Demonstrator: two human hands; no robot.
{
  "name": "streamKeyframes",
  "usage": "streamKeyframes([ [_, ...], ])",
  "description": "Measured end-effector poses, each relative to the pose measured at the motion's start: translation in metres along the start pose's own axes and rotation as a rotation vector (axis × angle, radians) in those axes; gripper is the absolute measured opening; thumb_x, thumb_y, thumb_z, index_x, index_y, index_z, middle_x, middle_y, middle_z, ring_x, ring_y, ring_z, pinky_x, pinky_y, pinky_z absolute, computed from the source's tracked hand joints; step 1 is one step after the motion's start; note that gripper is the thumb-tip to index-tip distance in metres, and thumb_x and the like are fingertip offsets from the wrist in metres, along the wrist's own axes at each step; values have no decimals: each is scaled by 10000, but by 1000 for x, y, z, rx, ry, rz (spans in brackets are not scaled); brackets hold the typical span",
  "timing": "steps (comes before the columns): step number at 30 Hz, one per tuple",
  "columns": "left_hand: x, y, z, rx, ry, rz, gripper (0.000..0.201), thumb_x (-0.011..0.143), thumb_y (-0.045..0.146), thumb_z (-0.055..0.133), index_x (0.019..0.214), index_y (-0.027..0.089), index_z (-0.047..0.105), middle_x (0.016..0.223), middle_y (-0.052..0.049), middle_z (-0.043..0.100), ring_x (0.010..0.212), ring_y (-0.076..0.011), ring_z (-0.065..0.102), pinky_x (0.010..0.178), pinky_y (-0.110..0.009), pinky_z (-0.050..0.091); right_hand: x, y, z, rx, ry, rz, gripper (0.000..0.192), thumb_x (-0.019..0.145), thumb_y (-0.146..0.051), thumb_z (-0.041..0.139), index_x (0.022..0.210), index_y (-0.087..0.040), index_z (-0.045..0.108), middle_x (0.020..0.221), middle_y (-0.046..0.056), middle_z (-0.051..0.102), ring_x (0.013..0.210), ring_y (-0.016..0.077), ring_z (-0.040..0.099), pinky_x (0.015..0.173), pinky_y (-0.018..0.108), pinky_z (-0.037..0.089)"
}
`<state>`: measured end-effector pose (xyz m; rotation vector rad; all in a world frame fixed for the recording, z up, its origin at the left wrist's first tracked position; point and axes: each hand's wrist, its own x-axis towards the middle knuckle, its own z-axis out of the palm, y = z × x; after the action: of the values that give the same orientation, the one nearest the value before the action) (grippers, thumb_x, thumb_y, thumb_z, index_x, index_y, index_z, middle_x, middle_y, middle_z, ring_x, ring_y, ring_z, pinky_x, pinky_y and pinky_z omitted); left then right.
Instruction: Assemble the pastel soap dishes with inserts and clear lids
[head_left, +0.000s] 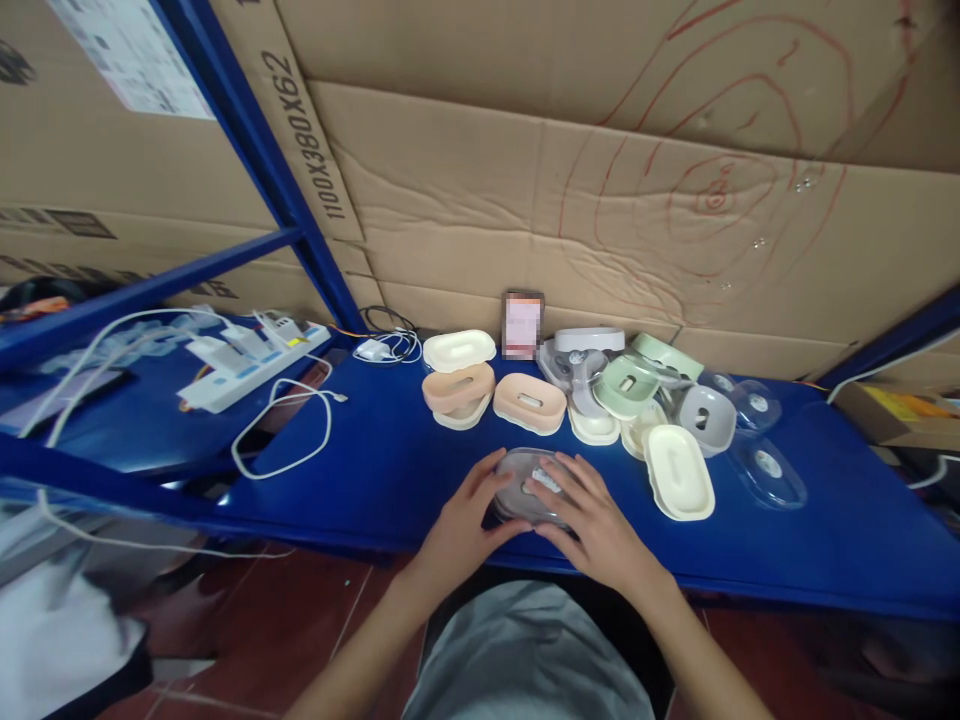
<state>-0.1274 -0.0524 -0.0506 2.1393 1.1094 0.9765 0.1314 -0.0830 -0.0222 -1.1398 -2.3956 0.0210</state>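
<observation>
Nearest, by the front edge of the worktop (375,470), a grey dish (516,503) is held between both hands: one side is gripped by the half-curled left hand (466,508), and the other is covered by the loosely spread fingers of the right hand (596,515). A clear lid seems to be fitted over it, though much is hidden. Rightward, a cream tray (680,473) is laid near a loose lid (769,470). Beyond, a peach dish (529,402) is placed beside a pile including a green dish (626,385). Farthest, a phone (523,325) is propped against cardboard (465,210).
</observation>
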Motion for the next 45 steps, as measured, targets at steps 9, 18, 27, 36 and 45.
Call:
streamKeyframes([
  [9, 3, 2, -3, -23, -42, -25, 513, 870, 361, 896, 1288, 274, 613, 1674, -134, 506, 1528, -320, 538, 1211, -520, 522, -2, 0, 0, -22, -11, -55, 596, 1077, -316, 614, 1651, -291, 458, 1664, 97, 530, 1605, 336, 400, 1310, 686, 349],
  [18, 2, 3, -2, -23, -15, -15, 530, 849, 349, 911, 1260, 261, 587, 1624, -157, 555, 1495, -330, 574, 1195, -545, 530, -8, 0, -1, -6, 1, 40, 559, 1049, -399, 667, 1586, -312, 540, 1659, 131, 514, 1608, 361, 394, 1274, 715, 368],
  [27, 3, 6, -4, 43, -65, 22, 545, 882, 309, 885, 1316, 267, 557, 1655, -144, 518, 1513, -309, 557, 1194, -506, 543, -19, -5, 2, -148, -1, 38, 640, 1060, -387, 646, 1660, -316, 437, 1743, 143, 395, 1638, 362, 335, 1251, 638, 438],
  [36, -28, -53, -86, 283, 228, -104, 490, 954, 526, 754, 1302, 254, 540, 1591, -146, 561, 1450, -359, 604, 1156, -582, 555, -96, 45, -26, -494, 347, 643, 504, 1087, -519, 537, 1469, -201, 621, 1492, 219, 640, 1405, 442, 580, 1075, 621, 492],
  [45, -13, -27, -84, 481, 394, 82, 550, 1005, 356, 718, 1490, 231, 493, 1643, -201, 431, 1563, -400, 440, 1233, -646, 453, -77, 2, -20, -233, 5, 254, 477, 1110, -246, 495, 1575, -347, 541, 1683, 64, 510, 1555, 283, 476, 1225, 539, 403],
])
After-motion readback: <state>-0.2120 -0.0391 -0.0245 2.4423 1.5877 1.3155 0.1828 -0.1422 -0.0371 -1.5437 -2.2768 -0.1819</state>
